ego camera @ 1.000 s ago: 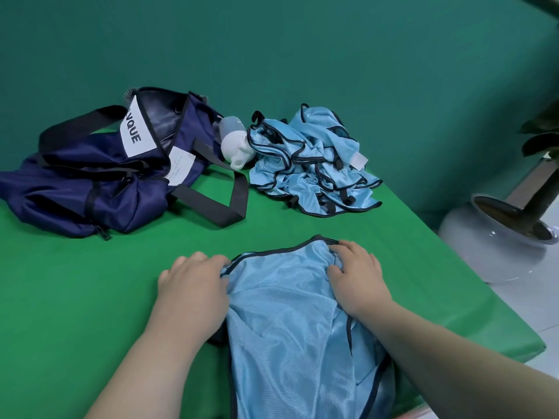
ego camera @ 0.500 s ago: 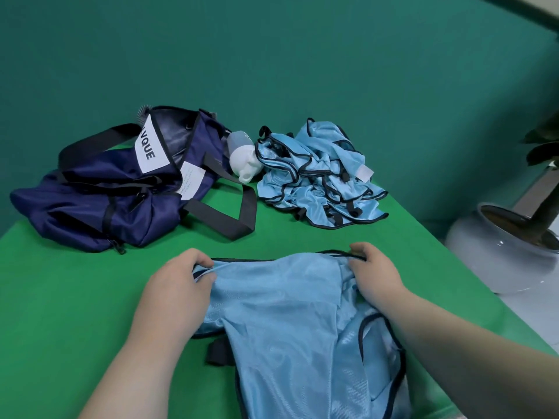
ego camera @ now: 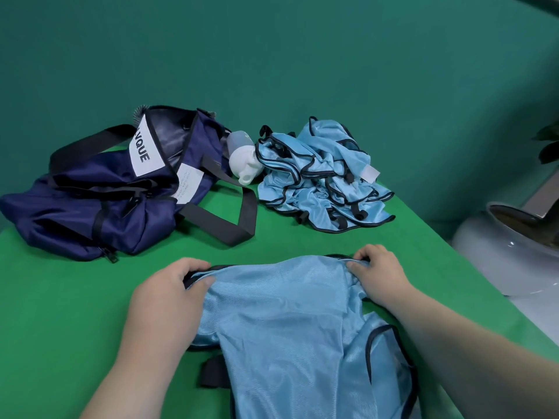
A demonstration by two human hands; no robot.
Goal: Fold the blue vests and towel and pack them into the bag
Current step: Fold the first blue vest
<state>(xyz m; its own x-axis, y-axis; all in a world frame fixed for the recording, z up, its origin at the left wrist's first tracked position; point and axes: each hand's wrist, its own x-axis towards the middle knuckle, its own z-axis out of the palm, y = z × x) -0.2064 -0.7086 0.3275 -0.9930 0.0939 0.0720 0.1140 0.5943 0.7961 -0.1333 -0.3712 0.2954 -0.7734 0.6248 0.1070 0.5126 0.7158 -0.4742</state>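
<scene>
Our left hand (ego camera: pixel 169 297) and right hand (ego camera: pixel 378 276) each pinch the far hem of 1 blue vest (ego camera: pixel 287 322), spread on the table (ego camera: pixel 60 328), its length running toward us. The bag (ego camera: pixel 99 204) lies beyond, nearer the left.

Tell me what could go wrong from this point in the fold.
1. The left hand and right hand pinch the vest only at its far hem. Its near part lies bunched, so the fold may come out crooked.
2. The bottle lies against the pile; pulling the next vest out might roll it.
3. The strap of the bag lies looped on the table and could snag during packing.
</scene>
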